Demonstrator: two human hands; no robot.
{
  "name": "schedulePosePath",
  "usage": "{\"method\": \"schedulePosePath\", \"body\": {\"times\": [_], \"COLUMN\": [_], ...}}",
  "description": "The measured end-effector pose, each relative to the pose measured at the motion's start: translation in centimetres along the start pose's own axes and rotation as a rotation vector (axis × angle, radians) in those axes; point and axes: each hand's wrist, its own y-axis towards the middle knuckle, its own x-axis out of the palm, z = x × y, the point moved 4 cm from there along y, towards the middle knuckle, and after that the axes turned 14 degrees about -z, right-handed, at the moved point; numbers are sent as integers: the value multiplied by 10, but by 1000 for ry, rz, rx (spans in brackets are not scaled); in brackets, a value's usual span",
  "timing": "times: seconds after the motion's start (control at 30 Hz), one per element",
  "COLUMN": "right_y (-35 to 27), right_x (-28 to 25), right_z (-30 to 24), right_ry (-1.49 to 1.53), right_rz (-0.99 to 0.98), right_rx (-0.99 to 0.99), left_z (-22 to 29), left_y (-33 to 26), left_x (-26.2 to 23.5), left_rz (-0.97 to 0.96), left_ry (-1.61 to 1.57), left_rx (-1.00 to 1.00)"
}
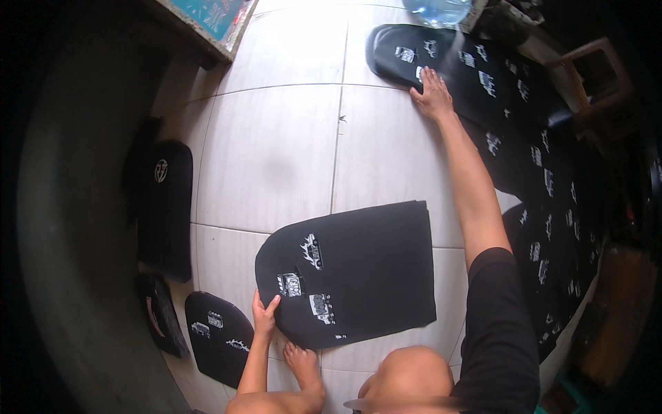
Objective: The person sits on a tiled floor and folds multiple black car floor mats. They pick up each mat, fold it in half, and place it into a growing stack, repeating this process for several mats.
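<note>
My left hand (pixel 264 314) pinches the rounded left edge of a black sheet-like panel (pixel 379 269), thumb on top. This panel lies almost flat over the floor tiles, with white printed vehicles near its rounded end and a straight right edge. At the far right, my right hand (pixel 434 96) reaches out with its fingers stretched over the edge of another black printed panel (pixel 455 58). That one also has a rounded end and seems to lie on a pile of similar ones; how many is hidden.
More black printed panels (pixel 545 207) spread down the right side. A smaller printed panel (pixel 217 331) lies at the lower left, near dark stacked pieces (pixel 165 214). A stone-edged table (pixel 224 48) juts in at the top left. A clear blue water bottle (pixel 441 10) stands at the top.
</note>
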Motion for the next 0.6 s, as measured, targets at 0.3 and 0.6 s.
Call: {"method": "schedulePosePath", "body": {"times": [0.3, 0.6], "right_y": [65, -45], "right_x": [-16, -24], "right_z": [-36, -93], "right_ry": [-239, -273], "right_rz": [-137, -189], "right_rx": [-38, -361], "left_z": [2, -2], "left_y": [-1, -4], "left_x": [4, -14], "left_rz": [0, -25], "left_ry": [-19, 50], "left_rx": [37, 61]}}
